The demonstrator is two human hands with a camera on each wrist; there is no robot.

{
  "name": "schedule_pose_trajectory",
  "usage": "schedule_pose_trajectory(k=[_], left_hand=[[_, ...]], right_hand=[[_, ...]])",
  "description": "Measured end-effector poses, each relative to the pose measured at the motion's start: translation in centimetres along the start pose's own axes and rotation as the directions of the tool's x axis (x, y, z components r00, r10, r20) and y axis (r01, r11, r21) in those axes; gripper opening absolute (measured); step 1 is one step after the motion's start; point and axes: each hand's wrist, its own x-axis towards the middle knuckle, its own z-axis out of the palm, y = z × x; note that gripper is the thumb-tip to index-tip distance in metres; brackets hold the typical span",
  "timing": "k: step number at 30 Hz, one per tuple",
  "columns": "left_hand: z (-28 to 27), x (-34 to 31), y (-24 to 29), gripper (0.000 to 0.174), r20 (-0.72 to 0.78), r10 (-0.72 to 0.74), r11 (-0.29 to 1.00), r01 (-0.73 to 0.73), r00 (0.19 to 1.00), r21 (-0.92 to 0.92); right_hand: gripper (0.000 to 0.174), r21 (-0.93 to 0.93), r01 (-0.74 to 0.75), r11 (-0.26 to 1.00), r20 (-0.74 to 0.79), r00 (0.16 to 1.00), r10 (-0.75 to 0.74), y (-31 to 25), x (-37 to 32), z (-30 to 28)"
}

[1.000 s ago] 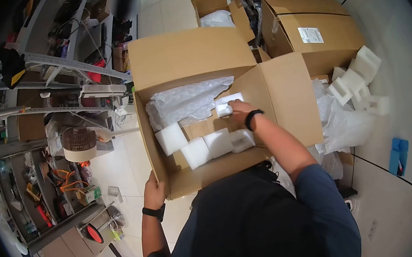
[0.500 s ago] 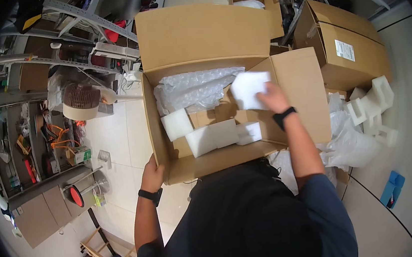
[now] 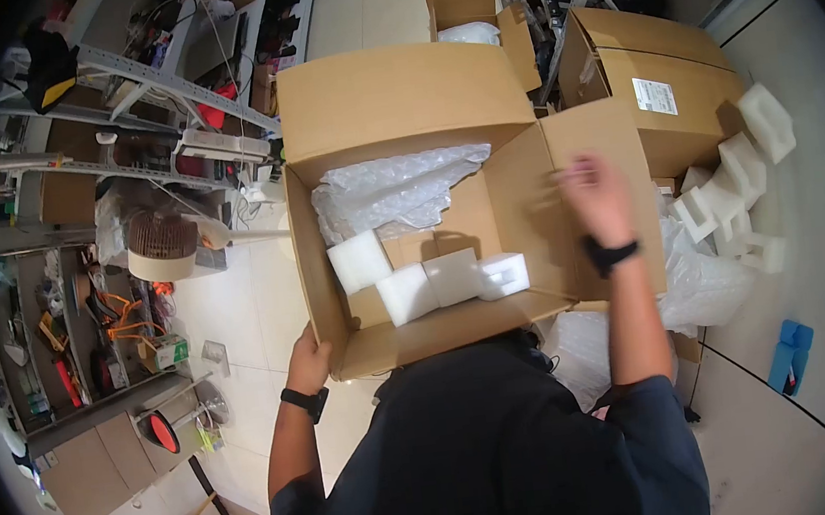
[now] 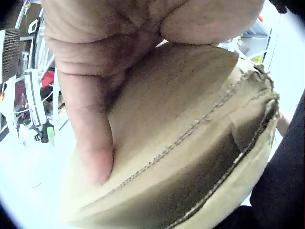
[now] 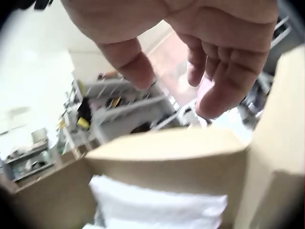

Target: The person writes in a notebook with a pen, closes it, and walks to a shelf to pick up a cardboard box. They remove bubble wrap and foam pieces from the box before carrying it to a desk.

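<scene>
A large opened cardboard box (image 3: 423, 354) fills the middle of the head view. My left hand (image 3: 308, 359) grips its near left corner, and in the left wrist view the thumb (image 4: 97, 157) lies along the cardboard wall. Over the right flap (image 3: 611, 237), my right hand (image 3: 600, 200) hovers with nothing held, its fingers loosely bent. Inside the box, several white foam blocks (image 3: 406, 293) line the near side. One slotted foam piece (image 3: 503, 276) sits at that row's right end. Crumpled bubble wrap (image 3: 386, 195) covers the far left part.
More white foam pieces (image 3: 723, 195) are heaped on the right, one foam piece (image 3: 768, 123) beyond the others. Plastic wrapping (image 3: 701, 277) spreads beside the box. A closed carton (image 3: 694, 67) stands at the back right. Cluttered shelves (image 3: 68, 324) and a small fan (image 3: 162, 246) are left.
My right hand lifted a white foam block out of the box, moved right and let it go. Another foam piece shows at the right-hand heap. The left hand keeps its grip.
</scene>
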Motion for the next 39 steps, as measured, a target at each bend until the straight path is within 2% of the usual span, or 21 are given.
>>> schedule_pose_trajectory(k=[2,3,5,6,8,9,11,12,14,15,16,17,19,21,23,24,26,27,30,35,39], left_hand=[[0.5,-0.4,1.5,0.052,-0.014,0.051,0.999,-0.051,0.999,0.016],[0.8,-0.4,1.4,0.053,-0.015,0.079,0.996,-0.079,0.997,0.048],[1.1,-1.2,3.7,0.055,0.009,0.090,0.989,-0.090,0.996,0.118],[1.2,-1.4,3.8,0.057,-0.003,0.104,0.981,-0.102,0.995,0.167],[1.4,-2.2,5.4,0.057,-0.001,0.114,0.976,-0.112,0.993,0.187],[1.4,-2.5,5.5,0.057,0.002,0.096,0.978,-0.094,0.995,0.188],[1.6,-2.8,4.8,0.055,-0.029,0.102,0.974,-0.094,0.994,0.204],[1.8,-2.9,4.2,0.054,-0.052,0.117,0.972,-0.103,0.992,0.213],[2.1,-2.8,3.3,0.052,-0.071,0.032,0.984,-0.019,0.997,0.178],[2.3,-2.8,2.8,0.051,-0.070,-0.037,0.985,0.048,0.997,0.163],[2.6,-2.5,1.4,0.047,-0.076,-0.054,0.987,0.064,0.996,0.148],[2.9,-2.3,0.1,0.047,-0.085,-0.063,0.989,0.073,0.994,0.126],[3.1,-2.0,-1.7,0.045,-0.101,-0.096,0.991,0.105,0.990,0.080],[3.1,-1.8,-2.0,0.044,-0.103,-0.110,0.992,0.115,0.989,0.045],[2.9,-1.5,-2.3,0.045,-0.081,-0.137,0.987,0.130,0.987,-0.090],[2.6,-1.2,-1.8,0.044,-0.077,-0.152,0.987,0.148,0.985,-0.058],[2.5,-0.5,-2.5,0.044,-0.070,-0.159,0.984,0.152,0.985,-0.090],[2.5,-0.2,-2.8,0.043,-0.076,-0.174,0.978,0.163,0.982,-0.126],[2.0,0.9,-3.7,0.044,-0.072,-0.176,0.983,0.171,0.982,-0.070],[2.0,2.0,-4.9,0.047,-0.094,-0.094,0.978,0.074,0.991,-0.196],[1.9,2.0,-5.6,0.043,-0.130,-0.045,0.980,0.018,0.991,-0.197]], right_hand=[[0.054,0.129,0.224,0.966,0.265,0.931,-0.252,-1.1,0.0,8.6],[0.059,0.058,0.424,0.904,0.331,0.846,-0.418,-1.8,0.9,12.3],[0.061,-0.120,0.600,0.791,0.171,0.797,-0.579,-2.8,1.0,18.5],[0.061,-0.111,0.599,0.793,0.157,0.798,-0.582,-2.4,1.5,20.0],[0.055,-0.261,0.544,0.797,0.364,0.820,-0.441,-1.7,2.6,23.0],[0.055,-0.251,0.548,0.798,0.367,0.817,-0.446,-0.8,2.8,24.3],[0.039,-0.313,0.461,0.831,0.537,0.807,-0.245,0.8,3.0,25.6],[0.039,-0.310,0.478,0.822,0.551,0.795,-0.254,0.9,2.8,25.5],[0.025,-0.190,0.505,0.842,0.781,0.597,-0.182,1.7,2.0,23.9],[0.020,0.079,0.461,0.884,0.739,0.567,-0.362,2.8,1.9,22.1],[0.021,0.004,0.437,0.899,0.735,0.609,-0.299,1.9,1.9,19.0],[0.023,0.000,0.125,0.992,0.667,0.739,-0.093,0.4,1.2,15.0],[0.036,0.218,-0.136,0.966,0.526,0.850,0.001,2.6,1.9,9.4],[0.050,0.356,-0.114,0.927,0.303,0.953,0.000,4.3,2.0,2.3],[0.052,0.328,-0.098,0.940,0.070,0.994,0.080,6.0,1.9,-4.8],[0.052,0.251,-0.072,0.965,-0.099,0.990,0.100,7.7,1.9,-7.8],[0.053,0.355,-0.042,0.934,-0.272,0.951,0.146,9.7,0.8,-12.6],[0.053,0.350,-0.045,0.936,-0.282,0.948,0.151,9.8,-0.1,-13.7],[0.054,0.597,0.055,0.800,-0.423,0.869,0.256,9.7,-2.5,-15.7],[0.053,0.484,-0.004,0.875,-0.384,0.897,0.217,11.1,-3.8,-14.3],[0.052,0.510,0.042,0.859,-0.376,0.909,0.178,7.5,-3.9,-13.6]])
